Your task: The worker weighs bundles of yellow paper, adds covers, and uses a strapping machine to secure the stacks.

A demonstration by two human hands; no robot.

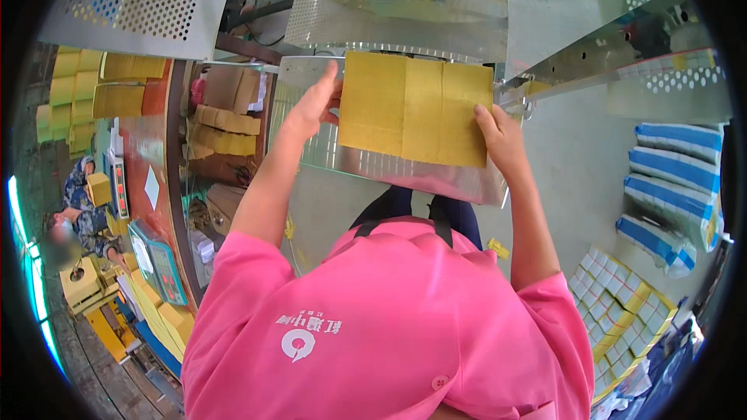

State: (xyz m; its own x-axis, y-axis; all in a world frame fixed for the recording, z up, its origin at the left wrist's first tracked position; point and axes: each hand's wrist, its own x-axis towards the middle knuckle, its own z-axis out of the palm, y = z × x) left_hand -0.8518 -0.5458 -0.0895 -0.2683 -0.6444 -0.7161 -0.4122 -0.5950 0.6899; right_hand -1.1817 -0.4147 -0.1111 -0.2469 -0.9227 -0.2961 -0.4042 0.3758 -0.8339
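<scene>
A wide yellow stack of paper, in three blocks side by side, is between my hands over a metal tray in front of me. My left hand is at its left edge, fingers fairly straight against the side and some tips hidden. At the right edge my right hand grips the stack, thumb along the near corner and the other fingers mostly out of sight. Whether the stack rests on the tray or is slightly lifted, I cannot tell.
A clear guard panel stands beyond the tray, a metal bar to the right. Blue-and-white packages and bundled stacks lie at right. At left, beyond a red-brown table with a scale, another person handles a yellow block.
</scene>
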